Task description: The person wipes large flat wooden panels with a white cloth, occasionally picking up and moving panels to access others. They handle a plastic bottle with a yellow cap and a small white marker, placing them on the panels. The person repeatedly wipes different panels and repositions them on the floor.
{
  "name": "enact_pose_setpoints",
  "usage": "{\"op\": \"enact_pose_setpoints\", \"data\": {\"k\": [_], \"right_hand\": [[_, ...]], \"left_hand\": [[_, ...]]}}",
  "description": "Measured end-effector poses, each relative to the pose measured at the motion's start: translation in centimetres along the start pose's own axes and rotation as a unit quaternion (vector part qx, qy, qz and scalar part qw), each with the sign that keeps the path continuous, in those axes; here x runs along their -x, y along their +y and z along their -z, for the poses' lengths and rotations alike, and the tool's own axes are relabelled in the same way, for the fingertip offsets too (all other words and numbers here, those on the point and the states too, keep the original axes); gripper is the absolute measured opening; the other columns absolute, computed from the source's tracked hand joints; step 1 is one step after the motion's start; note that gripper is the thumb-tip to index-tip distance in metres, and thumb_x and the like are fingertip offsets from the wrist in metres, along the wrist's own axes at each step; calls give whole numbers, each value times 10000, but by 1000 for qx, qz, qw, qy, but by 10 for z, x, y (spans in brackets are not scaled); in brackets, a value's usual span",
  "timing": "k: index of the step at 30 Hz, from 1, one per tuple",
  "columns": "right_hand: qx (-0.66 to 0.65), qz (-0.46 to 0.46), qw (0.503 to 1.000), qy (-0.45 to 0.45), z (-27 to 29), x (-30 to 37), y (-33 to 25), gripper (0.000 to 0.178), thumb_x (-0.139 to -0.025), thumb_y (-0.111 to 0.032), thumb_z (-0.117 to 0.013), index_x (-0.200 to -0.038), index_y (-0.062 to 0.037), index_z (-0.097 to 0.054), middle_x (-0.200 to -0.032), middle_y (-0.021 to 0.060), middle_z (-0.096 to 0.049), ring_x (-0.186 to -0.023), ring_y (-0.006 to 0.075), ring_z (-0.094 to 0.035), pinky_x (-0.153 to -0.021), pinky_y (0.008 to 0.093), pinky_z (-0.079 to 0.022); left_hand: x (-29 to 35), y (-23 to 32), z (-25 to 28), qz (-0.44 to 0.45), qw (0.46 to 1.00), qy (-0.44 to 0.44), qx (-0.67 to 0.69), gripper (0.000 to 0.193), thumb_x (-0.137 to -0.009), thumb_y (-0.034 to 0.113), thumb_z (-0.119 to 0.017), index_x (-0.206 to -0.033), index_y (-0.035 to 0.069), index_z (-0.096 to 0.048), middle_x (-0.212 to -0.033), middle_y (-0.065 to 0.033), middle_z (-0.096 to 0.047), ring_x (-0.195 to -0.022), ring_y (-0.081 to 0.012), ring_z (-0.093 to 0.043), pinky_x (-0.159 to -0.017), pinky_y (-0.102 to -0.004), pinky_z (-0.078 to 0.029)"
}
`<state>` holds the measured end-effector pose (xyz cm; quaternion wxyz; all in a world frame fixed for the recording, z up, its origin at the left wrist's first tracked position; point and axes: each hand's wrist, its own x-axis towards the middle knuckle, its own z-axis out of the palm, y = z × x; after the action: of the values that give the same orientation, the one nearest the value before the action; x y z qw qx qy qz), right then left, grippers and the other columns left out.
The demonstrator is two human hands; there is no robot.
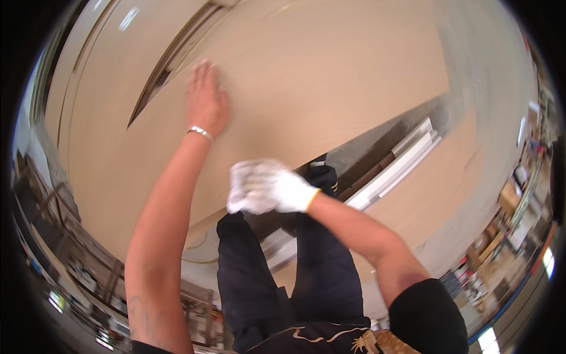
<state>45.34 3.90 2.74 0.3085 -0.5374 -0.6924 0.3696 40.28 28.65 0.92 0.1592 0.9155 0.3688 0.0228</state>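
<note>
A large, smooth, light brown wood panel (330, 65) lies across the space in front of me. My left hand (207, 100) is bare, with a silver band at the wrist. It rests flat on the panel near an edge, its fingers stretched out. Near the panel's close edge is my right hand (268, 186), in a white glove with a yellow cuff. Its fingers look curled together around a pale, crumpled bundle. Motion smears it, and I cannot tell whether that is a cloth or only the glove's fingers.
More brown panels (97, 76) lie at the far left, with a dark gap beside them. White strips (396, 168) lie at the right, next to another brown board (421, 194). Metal racks (82, 259) stand at the lower left. Assorted clutter (480, 248) covers the floor at the right.
</note>
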Motion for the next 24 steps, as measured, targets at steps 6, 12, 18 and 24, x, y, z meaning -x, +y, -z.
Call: {"op": "enact_pose_setpoints", "data": {"k": [6, 12, 18, 24], "right_hand": [[342, -330, 864, 166, 234, 186, 135, 446, -1005, -365, -579, -1392, -145, -589, -1304, 64, -665, -1279, 189, -552, -1101, 368, -443], [-6, -421, 742, 521, 172, 164, 137, 461, -966, -261, -617, -1403, -138, -539, -1339, 84, -614, -1306, 246, -564, -1132, 430, -420], [-100, -274, 844, 450, 73, 142, 54, 304, -898, -243, -653, -1178, -161, -739, -1200, 84, -688, -1263, 289, -587, -1106, 481, -398], [5, -318, 800, 508, 289, 231, 171, 324, -939, -296, -625, -1236, -195, -703, -1283, -7, -663, -1170, 236, -535, -1073, 480, -345]], "left_hand": [[-70, 91, -46, 33, 995, 26, -93, 710, -1011, 329, -504, -1590, -2, -260, -1695, -206, -171, -1579, -383, -99, -1270, -543, -68], [-196, 249, -103, 169, 982, 52, -60, 737, -1046, 444, -375, -1614, 4, -212, -1707, -204, -139, -1589, -366, -75, -1244, -619, -45], [-223, 303, -124, 332, 931, 79, -128, 756, -1048, 483, -310, -1625, 13, -174, -1717, -177, -122, -1595, -345, -64, -1247, -618, -42], [-219, 300, -126, 343, 927, 80, -130, 738, -1052, 497, -292, -1621, 35, -205, -1707, -151, -179, -1593, -321, -98, -1248, -611, -75]]}}
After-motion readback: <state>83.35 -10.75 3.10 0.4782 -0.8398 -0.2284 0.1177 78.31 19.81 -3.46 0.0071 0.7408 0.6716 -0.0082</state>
